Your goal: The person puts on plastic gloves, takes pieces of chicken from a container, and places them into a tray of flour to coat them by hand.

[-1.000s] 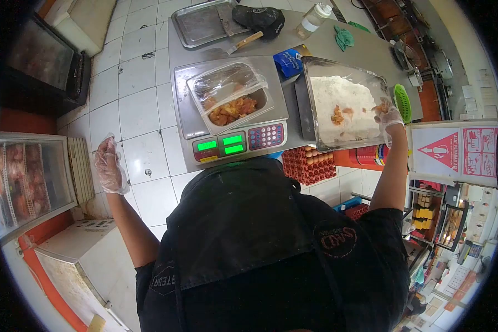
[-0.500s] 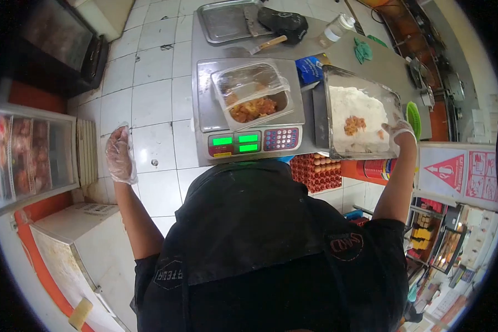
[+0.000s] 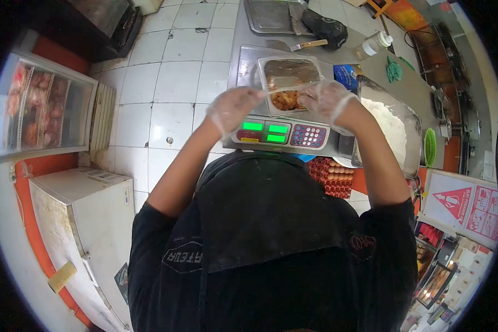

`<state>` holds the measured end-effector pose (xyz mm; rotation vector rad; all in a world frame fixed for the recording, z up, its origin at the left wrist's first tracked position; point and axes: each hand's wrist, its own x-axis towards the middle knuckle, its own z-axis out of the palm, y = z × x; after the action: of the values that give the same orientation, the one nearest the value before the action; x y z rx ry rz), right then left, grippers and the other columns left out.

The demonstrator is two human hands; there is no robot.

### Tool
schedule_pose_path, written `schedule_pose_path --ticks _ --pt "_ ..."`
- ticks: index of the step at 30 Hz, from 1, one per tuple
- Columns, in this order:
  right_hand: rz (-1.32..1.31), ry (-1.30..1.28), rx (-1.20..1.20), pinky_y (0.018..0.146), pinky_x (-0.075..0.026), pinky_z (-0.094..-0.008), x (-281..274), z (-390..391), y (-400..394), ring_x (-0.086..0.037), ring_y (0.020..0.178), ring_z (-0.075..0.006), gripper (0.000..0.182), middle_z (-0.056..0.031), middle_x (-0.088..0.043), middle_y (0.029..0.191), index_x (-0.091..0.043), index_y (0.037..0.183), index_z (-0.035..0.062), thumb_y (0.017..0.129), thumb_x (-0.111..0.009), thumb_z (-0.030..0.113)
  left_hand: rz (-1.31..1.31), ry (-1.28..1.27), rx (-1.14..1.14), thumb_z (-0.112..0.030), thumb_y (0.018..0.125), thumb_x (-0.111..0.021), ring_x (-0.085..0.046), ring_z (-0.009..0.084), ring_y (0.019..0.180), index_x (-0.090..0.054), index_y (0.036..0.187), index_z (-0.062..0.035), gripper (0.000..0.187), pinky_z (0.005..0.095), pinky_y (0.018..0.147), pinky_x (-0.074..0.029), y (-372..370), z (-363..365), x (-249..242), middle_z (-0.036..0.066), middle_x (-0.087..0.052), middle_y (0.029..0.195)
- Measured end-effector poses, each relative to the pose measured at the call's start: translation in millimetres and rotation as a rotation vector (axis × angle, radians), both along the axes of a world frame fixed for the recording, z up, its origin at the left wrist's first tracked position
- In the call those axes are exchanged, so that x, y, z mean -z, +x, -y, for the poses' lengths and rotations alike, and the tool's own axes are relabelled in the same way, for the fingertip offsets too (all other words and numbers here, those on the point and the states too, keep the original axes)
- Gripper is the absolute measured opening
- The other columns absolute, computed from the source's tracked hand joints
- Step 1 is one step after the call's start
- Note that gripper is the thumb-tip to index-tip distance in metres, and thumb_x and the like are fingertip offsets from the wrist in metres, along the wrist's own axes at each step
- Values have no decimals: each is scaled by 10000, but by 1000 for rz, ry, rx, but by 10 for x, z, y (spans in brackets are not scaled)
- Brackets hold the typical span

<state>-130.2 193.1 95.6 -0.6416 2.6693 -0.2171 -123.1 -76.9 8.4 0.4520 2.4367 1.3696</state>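
A steel container (image 3: 262,83) of marinated meat pieces (image 3: 283,101) stands on a digital scale (image 3: 322,138) with lit green displays. Clear plastic film (image 3: 288,69) covers the container's far part. My left hand (image 3: 231,109), in a clear plastic glove, pinches the film's edge at the container's left side. At the near right corner, my gloved right hand (image 3: 329,102) has its fingers closed on the film too, and the edge looks stretched between both hands. Right of the scale is a metal tray (image 3: 412,110) of white flour (image 3: 386,124), partly hidden by my right arm.
On the steel table (image 3: 365,72) lie a blue packet (image 3: 346,76), a wooden-handled scraper (image 3: 310,45), a black cap (image 3: 326,30), a clear bottle (image 3: 373,45), an empty-looking tray (image 3: 268,16) and a green cloth (image 3: 393,70). Egg trays (image 3: 332,176) are stacked below. A green basket (image 3: 430,146) stands right.
My right hand has left the flour tray and come to the container. My left hand has moved in from the far left to the film. The meat pieces in the flour are no longer visible.
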Motion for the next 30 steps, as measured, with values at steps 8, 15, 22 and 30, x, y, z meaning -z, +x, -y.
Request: schedule_pose_path --ticks 8,15,22,30 --pt "-15 129 -77 863 -485 -455 -359 171 -71 -634 915 -374 393 -230 -657 969 -682 1017 36 971 -481 370 -111 -194 -115 -530 986 -439 -622 382 919 -670 1005 -15 565 439 874 -488 -130 354 -168 214 -659 934" --pt "217 -39 29 891 -480 -427 -416 -37 -91 -631 968 -353 421 -219 -658 1014 -668 1139 72 949 -507 411 115 192 -487 -387 962 -564 -583 176 762 -665 1017 -7 397 328 723 -497 46 1061 174 87 -644 835" --pt "187 274 -57 874 -482 -460 521 324 -358 -635 969 -389 485 -240 -670 1045 -612 1242 87 959 -475 456 -103 20 -204 -365 964 -568 -651 332 910 -664 1058 -34 357 388 821 -511 223 494 3 187 -680 967" --pt "277 265 -19 836 -490 -432 842 377 -537 -627 960 -379 447 -181 -671 1113 -654 1172 131 864 -570 444 -118 33 -150 -371 967 -568 -640 338 941 -662 1075 -12 386 390 855 -498 270 578 2 203 -671 993"
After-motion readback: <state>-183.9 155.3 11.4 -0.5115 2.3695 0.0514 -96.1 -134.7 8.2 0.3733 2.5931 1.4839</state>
